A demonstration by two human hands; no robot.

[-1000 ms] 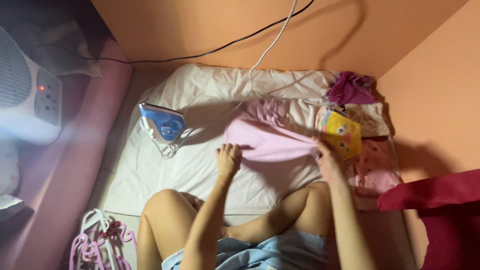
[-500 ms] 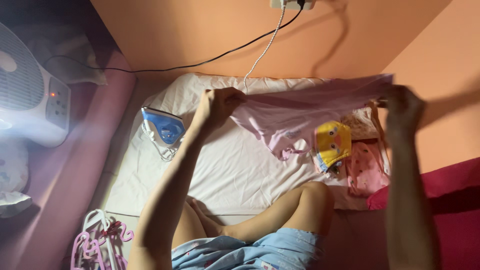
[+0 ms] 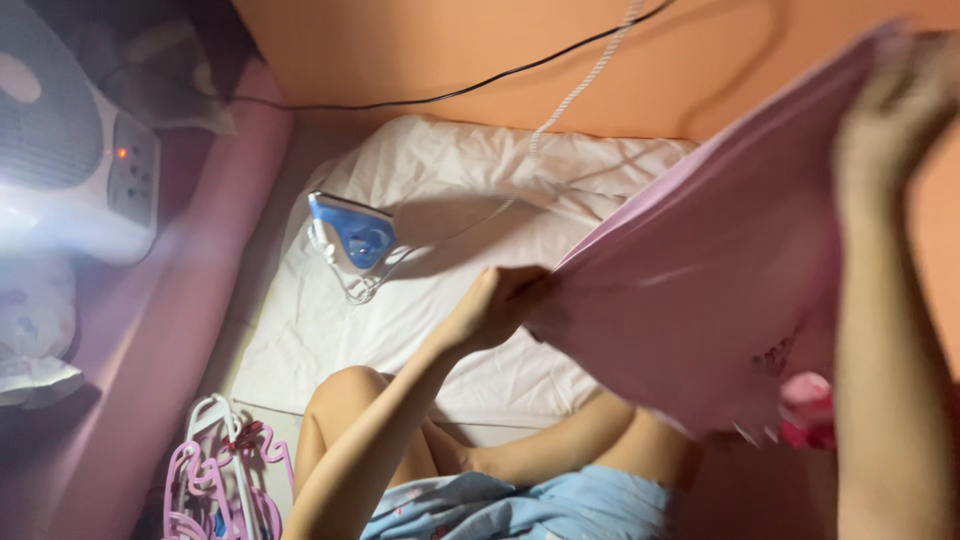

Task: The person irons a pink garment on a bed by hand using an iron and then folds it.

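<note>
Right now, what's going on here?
A seated person holds a pink garment stretched in the air between both hands. The left hand grips its lower corner, and the right hand holds the upper edge high. Below lies a white padded sheet with a blue and white iron resting on it. Pink hangers lie at lower left, beside a fan.

The iron (image 3: pixel 352 232) stood on the sheet (image 3: pixel 440 190), left of the left hand (image 3: pixel 495 305). The garment (image 3: pixel 700 290) hung between that hand and the right hand (image 3: pixel 895 105). Hangers (image 3: pixel 225 480) lay at the near left; the fan (image 3: pixel 70 170) stood far left.
</note>
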